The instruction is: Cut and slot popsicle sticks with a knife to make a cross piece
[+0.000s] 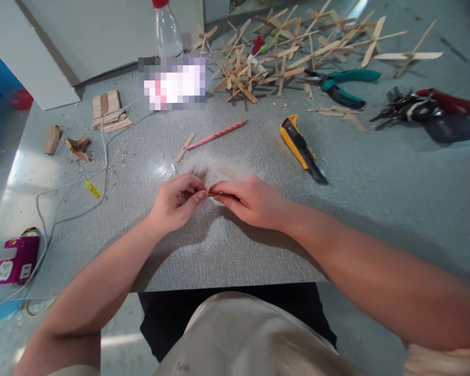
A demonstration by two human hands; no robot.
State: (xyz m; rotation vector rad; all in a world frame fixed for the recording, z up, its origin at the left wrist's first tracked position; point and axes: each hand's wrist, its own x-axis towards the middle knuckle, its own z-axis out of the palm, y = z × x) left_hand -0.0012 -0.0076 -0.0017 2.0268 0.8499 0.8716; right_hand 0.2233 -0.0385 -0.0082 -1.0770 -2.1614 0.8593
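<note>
Near the middle of the table, my left hand [180, 201] and my right hand [248, 201] meet fingertip to fingertip. Both are closed in a pinch on a small wooden craft stick [209, 184], seen nearly edge-on; whether it is one piece or two crossed pieces is hard to make out. Just beyond the fingers lies another craft stick [228, 173] on a patch of white dust. A red patterned pencil [218, 134] rests farther off, its end touching a short craft stick [185, 147].
Crossed craft-stick pieces [282, 57] crowd the back. To the right lie a yellow utility knife [300, 149], teal-handled pliers [347, 86] and keys [407, 109]. Stacked sticks [112, 112], a white cable [104, 141] and a purple box [18, 258] are left; a red-capped bottle [167, 34] stands behind.
</note>
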